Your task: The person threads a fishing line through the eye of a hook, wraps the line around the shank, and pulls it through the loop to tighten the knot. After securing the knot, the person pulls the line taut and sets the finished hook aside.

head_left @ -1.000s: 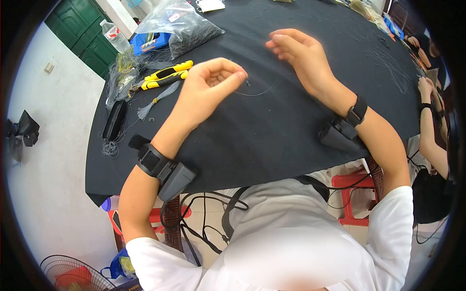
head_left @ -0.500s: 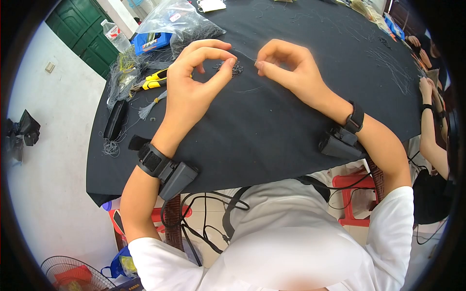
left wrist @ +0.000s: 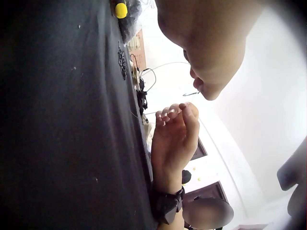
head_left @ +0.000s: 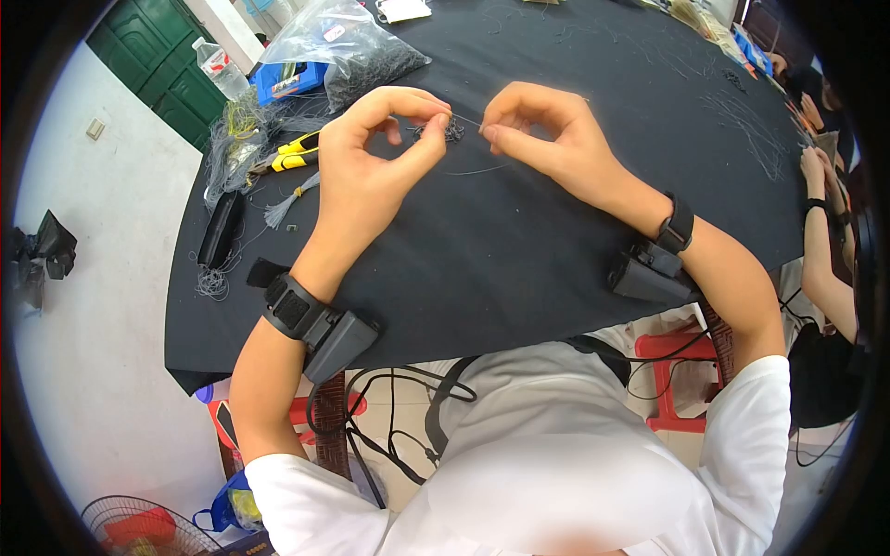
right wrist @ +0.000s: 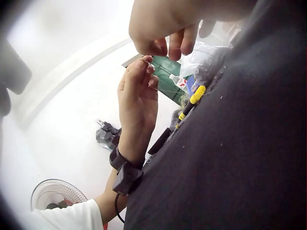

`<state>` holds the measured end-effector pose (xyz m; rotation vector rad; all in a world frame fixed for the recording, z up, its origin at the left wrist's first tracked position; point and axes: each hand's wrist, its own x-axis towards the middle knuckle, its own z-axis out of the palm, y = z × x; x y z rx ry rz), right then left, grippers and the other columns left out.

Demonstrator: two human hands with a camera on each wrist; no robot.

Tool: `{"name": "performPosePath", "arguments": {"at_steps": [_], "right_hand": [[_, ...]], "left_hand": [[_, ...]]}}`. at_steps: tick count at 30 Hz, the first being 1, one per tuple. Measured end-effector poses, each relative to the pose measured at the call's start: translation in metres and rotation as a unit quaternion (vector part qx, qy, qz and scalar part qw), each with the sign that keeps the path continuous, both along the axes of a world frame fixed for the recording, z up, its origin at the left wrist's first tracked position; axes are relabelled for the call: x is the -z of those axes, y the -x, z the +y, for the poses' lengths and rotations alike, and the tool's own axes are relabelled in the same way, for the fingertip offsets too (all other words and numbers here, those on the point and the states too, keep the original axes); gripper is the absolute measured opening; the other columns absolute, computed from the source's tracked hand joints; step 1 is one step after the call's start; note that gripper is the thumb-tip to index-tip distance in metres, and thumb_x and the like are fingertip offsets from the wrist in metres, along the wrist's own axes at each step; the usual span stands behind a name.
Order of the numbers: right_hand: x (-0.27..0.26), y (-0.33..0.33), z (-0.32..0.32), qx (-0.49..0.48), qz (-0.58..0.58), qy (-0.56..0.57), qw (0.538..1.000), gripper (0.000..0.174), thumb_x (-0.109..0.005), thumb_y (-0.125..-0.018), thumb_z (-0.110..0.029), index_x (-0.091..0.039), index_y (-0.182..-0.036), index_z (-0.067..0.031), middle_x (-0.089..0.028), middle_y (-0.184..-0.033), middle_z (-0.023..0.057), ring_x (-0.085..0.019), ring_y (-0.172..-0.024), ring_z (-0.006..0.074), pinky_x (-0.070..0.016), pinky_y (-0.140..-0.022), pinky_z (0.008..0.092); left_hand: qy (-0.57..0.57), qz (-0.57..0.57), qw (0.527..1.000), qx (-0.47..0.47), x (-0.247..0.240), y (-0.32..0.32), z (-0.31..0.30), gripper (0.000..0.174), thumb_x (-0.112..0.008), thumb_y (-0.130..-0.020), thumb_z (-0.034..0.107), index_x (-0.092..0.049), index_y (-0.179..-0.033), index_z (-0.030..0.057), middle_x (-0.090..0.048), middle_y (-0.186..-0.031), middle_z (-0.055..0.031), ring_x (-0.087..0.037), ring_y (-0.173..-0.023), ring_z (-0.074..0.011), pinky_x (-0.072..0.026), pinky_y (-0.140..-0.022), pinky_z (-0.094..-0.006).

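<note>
So there's someone at the black-covered table [head_left: 519, 269] with both hands up over the cloth, working a thin grey strand [head_left: 468, 120]. Left hand [head_left: 369, 162] has one end nipped between thumb and fingertips, right hand [head_left: 554, 139] pinches it just to the right, and the short bit between them looks pretty straight. There's a tiny thing at the left fingertips too, but it's too small to make out.

Just beyond the left fingertips sits a little pile of dark bits [head_left: 454, 132] on the cloth. Over to the left you've got yellow-and-black pliers [head_left: 295, 161], partly hidden behind the left hand, then a tied bundle of grey strands [head_left: 293, 202] and a long black case [head_left: 220, 232] a bit nearer. Far left: a clear plastic bag [head_left: 357, 39] of dark stuff, touching a blue box [head_left: 286, 83], with a water bottle [head_left: 219, 69] right beside that.
</note>
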<state>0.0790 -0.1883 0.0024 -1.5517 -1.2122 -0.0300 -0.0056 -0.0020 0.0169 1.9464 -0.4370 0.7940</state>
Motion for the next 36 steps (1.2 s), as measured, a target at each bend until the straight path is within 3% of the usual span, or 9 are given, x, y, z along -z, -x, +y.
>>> {"name": "performPosePath", "arguments": {"at_steps": [4, 7, 10, 13, 19, 22, 36], "right_hand": [[0.001, -0.002, 0.001, -0.007, 0.005, 0.016, 1.000, 0.010, -0.058, -0.083, -0.011, -0.059, -0.084, -0.0011, -0.059, -0.075, 0.0010, -0.057, -0.072, 0.0072, -0.0439, -0.067, 0.0217], [0.006, -0.002, 0.003, -0.034, 0.088, -0.016, 0.995, 0.013, -0.059, -0.082, -0.013, -0.060, -0.087, -0.0009, -0.061, -0.074, 0.0005, -0.055, -0.068, 0.0042, -0.0432, -0.064, 0.0192], [0.003, -0.001, 0.002, -0.040, 0.107, 0.005, 0.993, 0.013, -0.057, -0.086, -0.013, -0.058, -0.088, -0.0003, -0.060, -0.078, 0.0034, -0.058, -0.075, 0.0095, -0.0468, -0.071, 0.0235], [0.004, -0.002, 0.002, -0.050, 0.126, 0.006, 0.991, 0.013, -0.057, -0.086, -0.013, -0.058, -0.090, 0.0002, -0.060, -0.079, 0.0039, -0.058, -0.076, 0.0098, -0.0472, -0.072, 0.0240], [0.003, 0.004, 0.003, -0.081, 0.193, 0.022, 0.978, 0.018, -0.059, -0.085, -0.013, -0.059, -0.098, -0.0004, -0.059, -0.078, 0.0013, -0.054, -0.071, 0.0047, -0.0425, -0.063, 0.0188], [0.006, 0.004, 0.006, -0.101, 0.173, 0.019, 0.979, 0.019, -0.061, -0.084, -0.013, -0.059, -0.098, -0.0004, -0.057, -0.077, -0.0007, -0.050, -0.068, 0.0021, -0.0382, -0.059, 0.0169], [0.009, 0.004, 0.006, -0.096, 0.193, 0.011, 0.976, 0.014, -0.061, -0.085, -0.013, -0.059, -0.091, 0.0002, -0.058, -0.078, -0.0018, -0.051, -0.070, 0.0015, -0.0392, -0.061, 0.0172]], "left_hand": [[0.005, 0.005, 1.000, 0.010, 0.000, 0.001, -0.002, 0.009, -0.065, -0.074, 0.005, -0.065, -0.083, 0.0029, -0.065, -0.083, -0.0008, -0.054, -0.073, -0.0045, -0.0362, -0.061, -0.0194], [0.009, 0.020, 1.000, 0.021, 0.001, 0.000, 0.000, 0.009, -0.064, -0.076, 0.003, -0.064, -0.085, 0.0012, -0.064, -0.084, -0.0016, -0.054, -0.074, -0.0048, -0.0382, -0.064, -0.0191], [0.020, 0.046, 0.998, 0.042, 0.003, -0.001, 0.003, 0.009, -0.061, -0.080, 0.001, -0.063, -0.089, -0.0015, -0.061, -0.088, -0.0026, -0.053, -0.076, -0.0051, -0.0417, -0.069, -0.0187], [0.031, 0.058, 0.997, 0.046, 0.004, 0.000, 0.002, 0.009, -0.061, -0.080, 0.001, -0.063, -0.089, -0.0019, -0.061, -0.088, -0.0026, -0.054, -0.077, -0.0052, -0.0422, -0.070, -0.0189], [0.084, 0.064, 0.993, 0.056, 0.005, -0.002, -0.004, 0.009, -0.064, -0.074, 0.003, -0.064, -0.083, 0.0004, -0.061, -0.078, 0.0001, -0.051, -0.071, -0.0041, -0.0390, -0.065, -0.0187], [0.091, 0.073, 0.991, 0.062, 0.006, -0.002, -0.005, 0.008, -0.064, -0.074, 0.003, -0.064, -0.081, 0.0002, -0.061, -0.078, 0.0002, -0.049, -0.070, -0.0043, -0.0392, -0.066, -0.0188], [0.047, 0.067, 0.995, 0.063, 0.008, -0.005, -0.003, 0.005, -0.065, -0.073, 0.004, -0.063, -0.077, 0.0004, -0.061, -0.076, 0.0005, -0.047, -0.069, -0.0043, -0.0385, -0.064, -0.0190]]}}
